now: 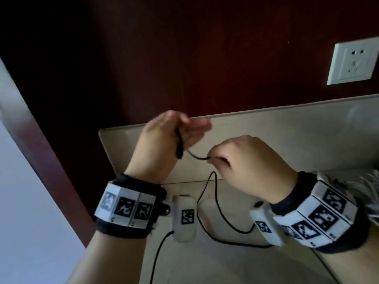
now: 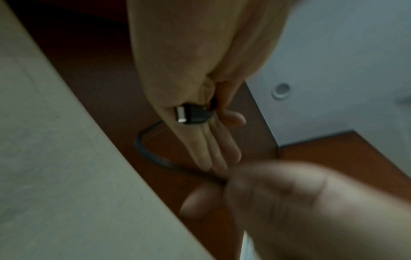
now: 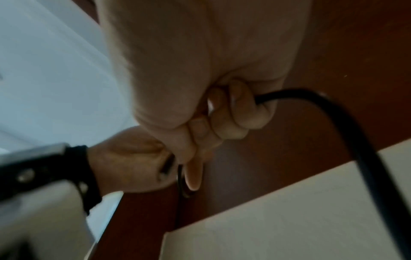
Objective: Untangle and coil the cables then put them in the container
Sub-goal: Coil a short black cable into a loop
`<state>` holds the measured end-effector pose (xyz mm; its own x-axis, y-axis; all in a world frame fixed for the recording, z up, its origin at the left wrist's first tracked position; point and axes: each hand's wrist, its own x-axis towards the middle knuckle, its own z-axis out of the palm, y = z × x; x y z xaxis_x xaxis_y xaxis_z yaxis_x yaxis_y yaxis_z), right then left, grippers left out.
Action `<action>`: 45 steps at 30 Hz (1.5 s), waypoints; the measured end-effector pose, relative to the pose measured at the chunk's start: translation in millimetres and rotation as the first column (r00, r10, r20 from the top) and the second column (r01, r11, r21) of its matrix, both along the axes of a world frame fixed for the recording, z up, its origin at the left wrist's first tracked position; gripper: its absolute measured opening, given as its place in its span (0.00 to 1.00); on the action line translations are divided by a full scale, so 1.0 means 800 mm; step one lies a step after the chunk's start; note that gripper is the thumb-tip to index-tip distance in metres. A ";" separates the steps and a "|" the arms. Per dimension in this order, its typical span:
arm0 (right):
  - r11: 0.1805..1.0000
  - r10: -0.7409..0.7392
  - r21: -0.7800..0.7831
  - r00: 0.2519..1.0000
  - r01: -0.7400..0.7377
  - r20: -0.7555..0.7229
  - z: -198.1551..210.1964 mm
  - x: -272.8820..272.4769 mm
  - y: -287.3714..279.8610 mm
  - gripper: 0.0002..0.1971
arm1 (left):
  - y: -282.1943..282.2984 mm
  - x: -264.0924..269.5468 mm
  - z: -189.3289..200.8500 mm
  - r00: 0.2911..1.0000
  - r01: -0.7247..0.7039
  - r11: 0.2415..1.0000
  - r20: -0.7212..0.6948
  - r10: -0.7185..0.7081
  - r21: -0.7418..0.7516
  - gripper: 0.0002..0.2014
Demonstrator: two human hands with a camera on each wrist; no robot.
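A thin black cable [image 1: 216,203] hangs between both hands above the beige table [image 1: 235,263], and its slack loops over the tabletop. My left hand [image 1: 180,130] is raised, its thumb pinning the cable's black plug [image 1: 178,147] against nearly straight fingers; the plug's metal tip [image 2: 181,115] shows in the left wrist view. A short way right and lower, my right hand [image 1: 217,158] pinches the cable. The right wrist view shows its fingers [image 3: 233,114] curled round the cable [image 3: 355,140]. No container shows in any view.
A dark red-brown wall panel [image 1: 184,58] stands behind the table, with a white socket [image 1: 354,64] at the upper right. A beige upright panel [image 1: 287,130] runs along the table's back. A bundle of white cables [image 1: 367,189] lies at the right edge.
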<state>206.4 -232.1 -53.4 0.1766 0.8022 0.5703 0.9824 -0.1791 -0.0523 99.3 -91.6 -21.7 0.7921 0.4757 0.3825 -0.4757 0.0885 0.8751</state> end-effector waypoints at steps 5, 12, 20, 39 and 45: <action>0.992 0.019 0.126 0.998 -0.026 0.053 0.014 -0.022 -0.010 0.09 | -0.027 0.013 -0.022 0.911 -0.119 0.803 -0.258 0.322 0.584 0.19; 0.991 0.104 -0.016 0.839 -0.132 -0.535 0.030 0.018 -0.033 0.06 | -0.002 0.006 -0.015 0.918 -0.116 0.927 -0.316 0.237 0.357 0.21; 0.943 0.163 0.333 0.881 -0.006 -0.444 0.011 0.022 -0.008 0.07 | -0.010 0.004 -0.018 0.872 0.253 0.951 -0.467 -0.145 0.177 0.22; 0.976 0.140 0.212 0.893 -0.051 -0.427 -0.002 0.006 0.001 0.17 | -0.009 0.006 -0.015 0.886 0.252 0.967 -0.407 -0.220 0.026 0.18; 0.966 0.109 0.258 0.865 0.025 -0.491 -0.013 0.029 0.004 0.10 | 0.027 -0.009 0.006 0.991 0.068 0.937 -0.083 -0.102 -0.343 0.11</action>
